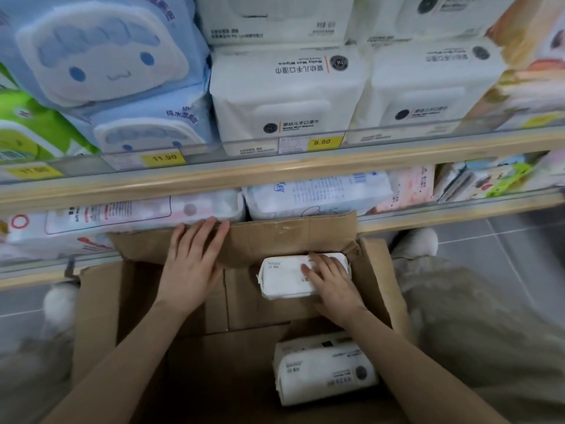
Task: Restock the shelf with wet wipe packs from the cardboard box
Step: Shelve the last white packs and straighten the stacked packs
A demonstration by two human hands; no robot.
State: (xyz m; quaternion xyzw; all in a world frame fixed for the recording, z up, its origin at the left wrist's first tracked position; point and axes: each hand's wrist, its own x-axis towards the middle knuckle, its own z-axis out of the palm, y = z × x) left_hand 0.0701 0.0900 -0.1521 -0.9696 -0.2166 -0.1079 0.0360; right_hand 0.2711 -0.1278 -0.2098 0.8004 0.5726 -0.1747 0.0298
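Note:
An open cardboard box (94, 304) stands on the floor against the shelf. Inside, at the far right, a white wet wipe pack (284, 278) lies under my right hand (331, 283), whose fingers curl over its right end. Another white wet wipe pack (324, 370) lies nearer me in the box. My left hand (192, 261) rests flat with straight fingers on the box's far flap (275, 237). Matching white packs (287, 96) stand on the upper shelf behind a clear rail.
Blue cartoon-face packs (104, 56) and green packs (27, 130) fill the upper shelf at left. Yellow price tags (319, 142) read 8.90 and 11.90. The lower shelf (305, 194) holds other white and pink packs. My knees and white shoes flank the box on grey tiles.

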